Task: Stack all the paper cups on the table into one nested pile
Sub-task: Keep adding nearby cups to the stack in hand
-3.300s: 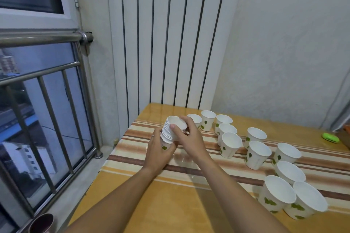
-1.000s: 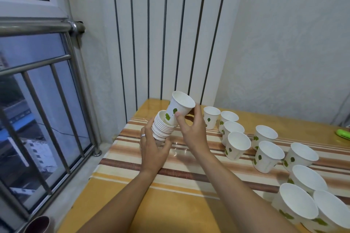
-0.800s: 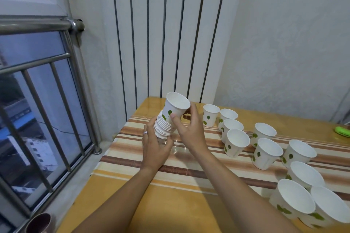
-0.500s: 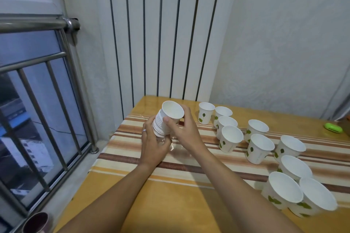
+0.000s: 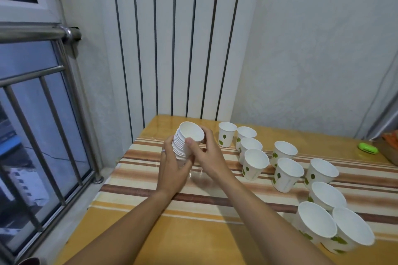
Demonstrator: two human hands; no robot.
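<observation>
A nested pile of white paper cups (image 5: 184, 141) with green leaf prints is held tilted above the table's left part. My left hand (image 5: 172, 170) grips the pile from below and behind. My right hand (image 5: 206, 155) clasps its right side, thumb on the front, with the top cup pushed fully in. Several single cups stand upright to the right, the nearest of them (image 5: 226, 134) just beyond my right hand, others (image 5: 255, 163) (image 5: 288, 174) further along, and two large-looking ones (image 5: 314, 222) at the near right.
The table (image 5: 193, 241) has a striped cloth under a glossy cover. A green oval object (image 5: 367, 148) lies at the far right. A railing and window (image 5: 32, 114) border the left side. A panelled wall rises behind the table.
The cup that my right hand set on the pile has slid down into it. The pile has come lower and closer to the table, still in both hands.
</observation>
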